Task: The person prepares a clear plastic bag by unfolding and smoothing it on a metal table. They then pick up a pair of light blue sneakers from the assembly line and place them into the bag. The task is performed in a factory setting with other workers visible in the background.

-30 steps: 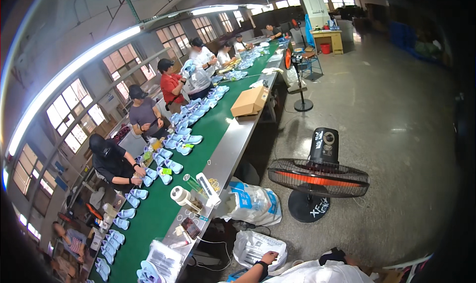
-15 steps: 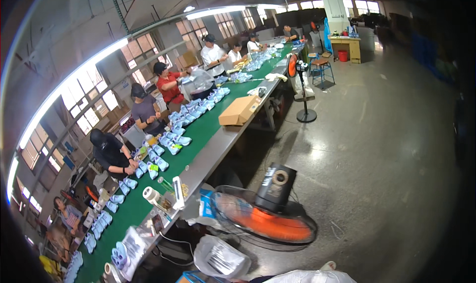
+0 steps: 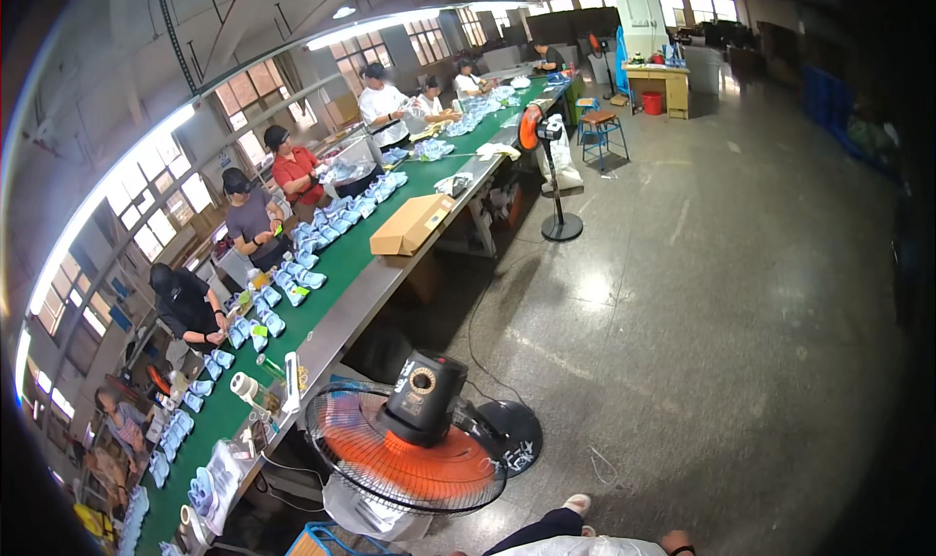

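My right hand [image 3: 675, 539] shows small at the lower edge, with a dark band at its wrist. It hangs beside my white shirt [image 3: 595, 546], over the grey floor, touching nothing that I can see. Its fingers are too small to make out. I do not see my left hand. Closest on the left stands a large fan [image 3: 408, 449] with orange blades, a wire cage and a black motor. Behind it runs a long green worktable [image 3: 336, 307] with a metal edge, bearing rows of light-blue shoes [image 3: 331, 227].
Co-workers line the table's far side, one in a red shirt [image 3: 297, 169]. A cardboard box [image 3: 411, 227] and a white cup [image 3: 244, 385] sit along the near edge. Further off stand a second fan [image 3: 551, 171], a stool [image 3: 601, 127] and a yellow desk [image 3: 658, 80]. Cables cross the floor [image 3: 682, 312].
The view has shifted, so the table and near fan sit further left. The near fan's round base, my shoe and my right hand have come into view. The co-worker in purple now holds something bright green.
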Available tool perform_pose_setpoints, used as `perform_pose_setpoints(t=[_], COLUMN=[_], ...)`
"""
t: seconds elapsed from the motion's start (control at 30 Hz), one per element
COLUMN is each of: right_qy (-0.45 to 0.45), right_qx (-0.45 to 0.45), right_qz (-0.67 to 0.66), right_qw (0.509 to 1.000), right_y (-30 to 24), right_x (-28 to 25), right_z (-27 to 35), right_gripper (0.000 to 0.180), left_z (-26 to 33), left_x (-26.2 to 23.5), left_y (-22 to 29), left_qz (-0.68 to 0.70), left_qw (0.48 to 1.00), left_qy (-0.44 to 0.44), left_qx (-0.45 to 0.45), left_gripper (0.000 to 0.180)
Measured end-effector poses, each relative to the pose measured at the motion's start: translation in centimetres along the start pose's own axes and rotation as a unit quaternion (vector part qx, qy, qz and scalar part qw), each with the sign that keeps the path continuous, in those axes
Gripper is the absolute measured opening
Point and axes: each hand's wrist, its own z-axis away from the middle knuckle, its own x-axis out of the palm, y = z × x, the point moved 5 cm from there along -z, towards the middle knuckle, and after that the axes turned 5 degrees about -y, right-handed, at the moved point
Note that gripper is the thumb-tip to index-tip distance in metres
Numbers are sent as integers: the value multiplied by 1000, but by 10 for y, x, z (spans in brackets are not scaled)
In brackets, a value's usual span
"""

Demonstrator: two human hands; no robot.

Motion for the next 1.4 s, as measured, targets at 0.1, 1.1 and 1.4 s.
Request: perform_pose_setpoints(t=[0.1,1.1,1.4], right_qy=[-59,-27,2], right_qx=[-107,-116,-146], right_qz=[3,77,140], right_qw=[993,990,979], right_y=[-27,-139,-254], right_x=[16,-367,-567], right_z=[-65,-365,-425], right_gripper=[27,26,30], left_z=[-19,-200,-278], left_x=[10,-21,-3], left_y=[47,455,516], left_qz=[4,118,-194], left_qw=[1000,992,975], left_qy=[-3,-12,-80], left_qx=[23,52,74], left_gripper=[45,36,40])
